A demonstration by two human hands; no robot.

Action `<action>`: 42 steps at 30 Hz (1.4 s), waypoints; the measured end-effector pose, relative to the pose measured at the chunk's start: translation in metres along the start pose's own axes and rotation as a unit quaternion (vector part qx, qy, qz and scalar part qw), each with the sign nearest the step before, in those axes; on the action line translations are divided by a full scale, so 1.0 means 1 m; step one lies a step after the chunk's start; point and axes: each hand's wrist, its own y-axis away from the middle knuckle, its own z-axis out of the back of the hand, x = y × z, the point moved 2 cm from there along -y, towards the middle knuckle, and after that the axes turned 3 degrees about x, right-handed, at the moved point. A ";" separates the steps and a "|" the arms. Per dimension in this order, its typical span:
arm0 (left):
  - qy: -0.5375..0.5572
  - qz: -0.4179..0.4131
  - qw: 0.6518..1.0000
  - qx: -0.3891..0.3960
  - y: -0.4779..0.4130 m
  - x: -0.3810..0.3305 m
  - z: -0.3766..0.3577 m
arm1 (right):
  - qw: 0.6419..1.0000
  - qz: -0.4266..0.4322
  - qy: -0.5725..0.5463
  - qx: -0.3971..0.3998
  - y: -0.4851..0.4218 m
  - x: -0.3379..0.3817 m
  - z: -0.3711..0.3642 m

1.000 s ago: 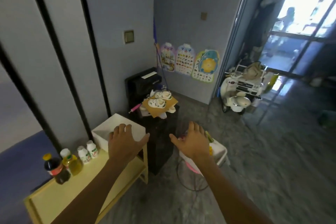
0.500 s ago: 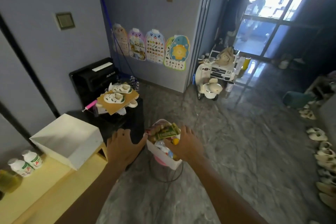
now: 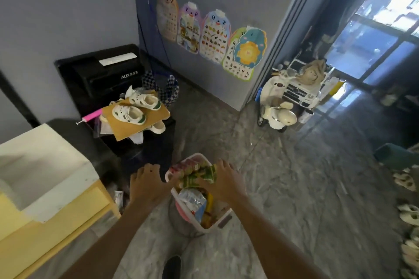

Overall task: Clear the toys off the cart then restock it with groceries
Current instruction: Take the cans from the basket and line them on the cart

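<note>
While R hand (image 3: 223, 182) fingers grip green pkt (image 3: 200, 178) over basket (image 3: 205, 230) | L hand (image 3: 147, 184) fingers spread

White "AUX" lettering stands on the black appliance (image 3: 99, 75).

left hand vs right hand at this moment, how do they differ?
1. The left hand has its fingers spread and holds nothing. The right hand curls round a green packet.
2. The left hand sits at the side of the white basket, by its rim. The right hand is over the basket's contents.

Shared: both reach forward and down towards the basket, backs of the hands up.
</note>
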 end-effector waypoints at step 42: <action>0.349 0.359 0.865 0.017 -0.219 -0.023 -0.317 | 0.945 0.009 -0.179 0.273 -0.377 -0.133 -0.310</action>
